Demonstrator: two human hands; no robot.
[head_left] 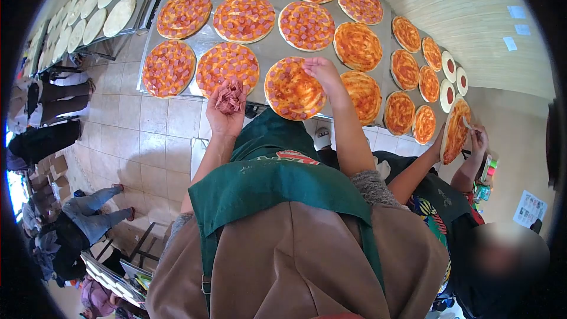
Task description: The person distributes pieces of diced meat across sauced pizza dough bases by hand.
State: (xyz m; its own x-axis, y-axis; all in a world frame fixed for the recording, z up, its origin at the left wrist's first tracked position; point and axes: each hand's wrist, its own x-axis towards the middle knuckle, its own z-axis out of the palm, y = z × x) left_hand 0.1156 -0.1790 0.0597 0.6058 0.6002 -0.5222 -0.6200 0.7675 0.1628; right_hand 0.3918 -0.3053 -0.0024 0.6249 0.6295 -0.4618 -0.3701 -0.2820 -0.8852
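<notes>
My left hand [225, 112], palm up and fingers curled, holds a heap of chopped pink meat [230, 98] at the table's front edge. Just behind it lies a pizza covered with meat cubes [227, 66]. My right hand [321, 71] is over the upper right edge of the middle front pizza [295, 91], its fingers bent; whether they hold anything is too small to tell. That pizza has sauce and some meat cubes, mostly along its left and lower parts. To its right sits a pizza with only sauce [361, 95].
Rows of topped pizzas [244, 18] cover the metal table [207, 35]. At the right, a co-worker [413, 183] holds a sauced pizza [456, 130] near smaller pizzas. Pale dough rounds [94, 26] lie on a table at the left. Other people stand at the far left.
</notes>
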